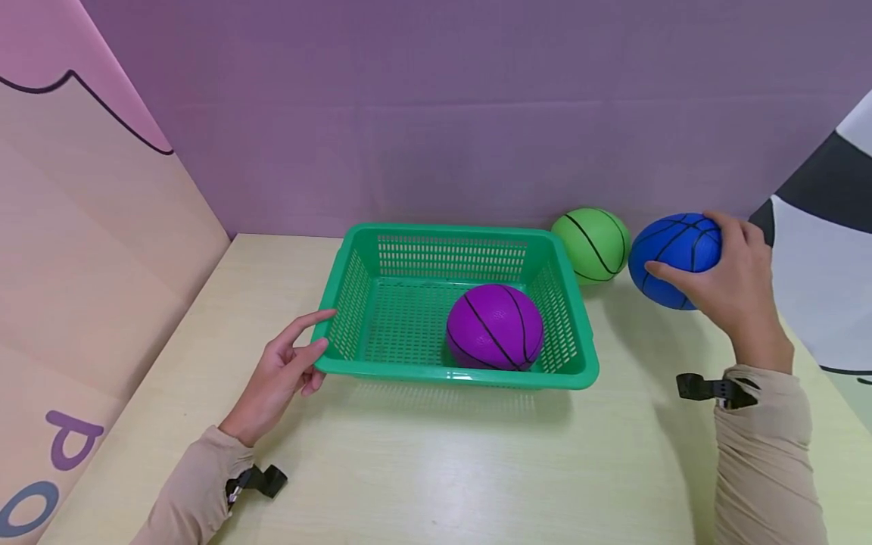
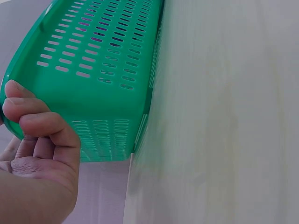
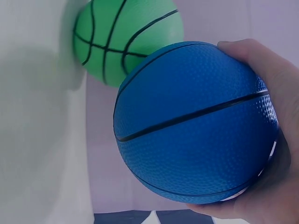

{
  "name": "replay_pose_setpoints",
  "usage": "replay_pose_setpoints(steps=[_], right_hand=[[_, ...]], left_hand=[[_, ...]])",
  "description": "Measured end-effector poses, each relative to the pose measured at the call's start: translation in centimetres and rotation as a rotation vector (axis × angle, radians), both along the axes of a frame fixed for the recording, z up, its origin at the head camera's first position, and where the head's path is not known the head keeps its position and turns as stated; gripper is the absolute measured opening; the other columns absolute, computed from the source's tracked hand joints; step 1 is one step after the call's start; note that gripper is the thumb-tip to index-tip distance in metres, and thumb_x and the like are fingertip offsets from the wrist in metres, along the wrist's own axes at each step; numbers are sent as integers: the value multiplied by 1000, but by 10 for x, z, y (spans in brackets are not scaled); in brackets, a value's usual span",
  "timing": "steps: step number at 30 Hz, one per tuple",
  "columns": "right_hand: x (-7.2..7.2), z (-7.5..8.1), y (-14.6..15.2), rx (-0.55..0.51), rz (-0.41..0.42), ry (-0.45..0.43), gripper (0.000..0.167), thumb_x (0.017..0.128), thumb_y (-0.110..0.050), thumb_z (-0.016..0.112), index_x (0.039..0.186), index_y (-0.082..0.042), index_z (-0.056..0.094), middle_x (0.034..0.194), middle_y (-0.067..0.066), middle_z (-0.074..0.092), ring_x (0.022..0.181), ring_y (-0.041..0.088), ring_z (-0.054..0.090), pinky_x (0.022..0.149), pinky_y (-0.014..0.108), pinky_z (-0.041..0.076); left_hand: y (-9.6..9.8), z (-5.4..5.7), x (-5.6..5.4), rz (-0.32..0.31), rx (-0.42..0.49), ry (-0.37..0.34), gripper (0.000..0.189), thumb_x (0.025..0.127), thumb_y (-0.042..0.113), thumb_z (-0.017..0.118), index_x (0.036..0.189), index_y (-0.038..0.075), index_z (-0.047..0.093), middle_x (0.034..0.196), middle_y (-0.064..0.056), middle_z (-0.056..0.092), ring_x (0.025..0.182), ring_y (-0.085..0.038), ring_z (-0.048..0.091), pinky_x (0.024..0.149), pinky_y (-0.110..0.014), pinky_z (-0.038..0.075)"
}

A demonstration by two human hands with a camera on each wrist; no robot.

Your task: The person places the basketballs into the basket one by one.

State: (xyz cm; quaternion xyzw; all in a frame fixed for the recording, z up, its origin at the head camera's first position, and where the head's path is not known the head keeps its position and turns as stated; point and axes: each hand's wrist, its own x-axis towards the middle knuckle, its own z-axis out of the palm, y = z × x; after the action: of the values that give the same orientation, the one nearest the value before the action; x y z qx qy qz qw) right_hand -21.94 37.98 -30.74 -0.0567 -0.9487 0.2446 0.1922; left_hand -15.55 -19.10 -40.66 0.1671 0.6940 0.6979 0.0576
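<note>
A green plastic basket with slotted walls stands on the table, and a purple toy basketball lies inside at its right front. My left hand grips the basket's rim at the left front corner; in the left wrist view its fingers curl at the rim. At the right, my right hand holds a blue toy basketball between thumb and fingers. The right wrist view shows the blue ball apart from the tabletop. A green toy basketball rests behind the basket's right end.
A purple backdrop rises directly behind the table. Printed panels stand at the left and right sides. Both wrists carry small black cameras.
</note>
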Motion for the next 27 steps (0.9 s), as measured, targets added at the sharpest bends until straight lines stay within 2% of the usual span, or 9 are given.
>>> replay_pose_setpoints(steps=[18,27], right_hand=[[17,28,-38,-4,69,130,95,79,-42,82,156,-26,30,157,16,26,144,45,19,99,77,29],[19,35,-63,-24,150,255,93,74,-33,87,152,-30,38,156,6,31,146,30,21,104,72,29]], left_hand=[[-1,1,1,-1,-2,6,49,106,20,51,152,10,37,58,-4,49,52,-18,44,50,-28,37],[0,1,0,-1,7,3,49,106,21,51,152,11,38,59,-3,52,53,-17,44,50,-28,37]])
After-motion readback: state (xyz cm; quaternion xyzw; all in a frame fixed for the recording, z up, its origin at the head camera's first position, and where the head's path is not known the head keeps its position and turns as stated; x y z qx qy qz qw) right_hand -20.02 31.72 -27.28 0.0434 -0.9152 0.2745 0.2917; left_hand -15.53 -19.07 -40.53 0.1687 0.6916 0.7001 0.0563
